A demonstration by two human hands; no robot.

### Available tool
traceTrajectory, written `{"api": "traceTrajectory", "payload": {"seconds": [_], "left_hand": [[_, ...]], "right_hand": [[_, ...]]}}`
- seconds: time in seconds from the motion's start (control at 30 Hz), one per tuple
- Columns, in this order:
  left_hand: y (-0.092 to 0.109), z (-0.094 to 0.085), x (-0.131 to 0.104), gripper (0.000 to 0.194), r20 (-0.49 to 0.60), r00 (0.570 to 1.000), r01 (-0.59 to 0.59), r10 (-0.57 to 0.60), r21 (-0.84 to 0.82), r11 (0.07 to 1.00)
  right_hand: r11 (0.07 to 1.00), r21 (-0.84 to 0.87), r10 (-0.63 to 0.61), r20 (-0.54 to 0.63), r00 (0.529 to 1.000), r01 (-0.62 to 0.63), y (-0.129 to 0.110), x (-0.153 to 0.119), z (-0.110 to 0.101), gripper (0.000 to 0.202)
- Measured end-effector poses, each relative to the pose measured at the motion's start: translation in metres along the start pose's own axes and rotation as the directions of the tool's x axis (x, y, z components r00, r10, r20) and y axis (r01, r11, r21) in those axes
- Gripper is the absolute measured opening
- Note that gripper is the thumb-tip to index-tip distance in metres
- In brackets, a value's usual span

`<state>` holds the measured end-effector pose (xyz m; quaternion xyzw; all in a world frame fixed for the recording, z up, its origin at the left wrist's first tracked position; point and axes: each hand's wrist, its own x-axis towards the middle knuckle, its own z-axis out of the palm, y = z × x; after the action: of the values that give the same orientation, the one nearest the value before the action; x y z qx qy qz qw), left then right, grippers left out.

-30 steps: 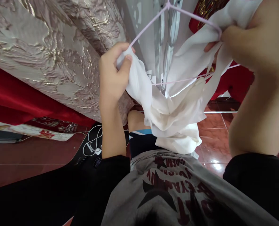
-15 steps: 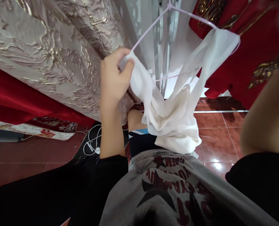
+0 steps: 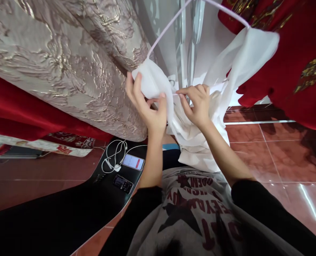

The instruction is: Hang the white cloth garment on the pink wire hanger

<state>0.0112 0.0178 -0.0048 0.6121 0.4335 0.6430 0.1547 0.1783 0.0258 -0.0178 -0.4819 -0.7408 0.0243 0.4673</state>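
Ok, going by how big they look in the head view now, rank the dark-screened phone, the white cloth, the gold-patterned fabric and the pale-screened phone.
1. Gold-patterned fabric
2. White cloth
3. Pale-screened phone and dark-screened phone: too alike to rank.

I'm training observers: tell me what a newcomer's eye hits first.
The white cloth on a pink hanger, at centre, comes first; the left hand touches it, the right hand pinches the hanger. Crinkled, shiny fabric fills the upper left; red fabric with gold patches hangs at right.
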Motion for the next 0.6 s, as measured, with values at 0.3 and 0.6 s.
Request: {"api": "traceTrajectory", "payload": {"seconds": [0.3,0.6], "left_hand": [[0.014,0.033,-0.046,0.083,-0.105,0.994,0.026,-0.026,-0.004,1.000],[0.013,0.014,-0.024,0.065,0.015,0.997,0.082,-0.081,-0.038,0.996]], "right_hand": [[0.999,-0.041,-0.021,-0.036,0.999,0.019,-0.003,-0.003,-0.012,0.038],[1.000,-0.020,-0.021,-0.037,0.999,0.021,-0.005,-0.004,-0.009,0.037]]}}
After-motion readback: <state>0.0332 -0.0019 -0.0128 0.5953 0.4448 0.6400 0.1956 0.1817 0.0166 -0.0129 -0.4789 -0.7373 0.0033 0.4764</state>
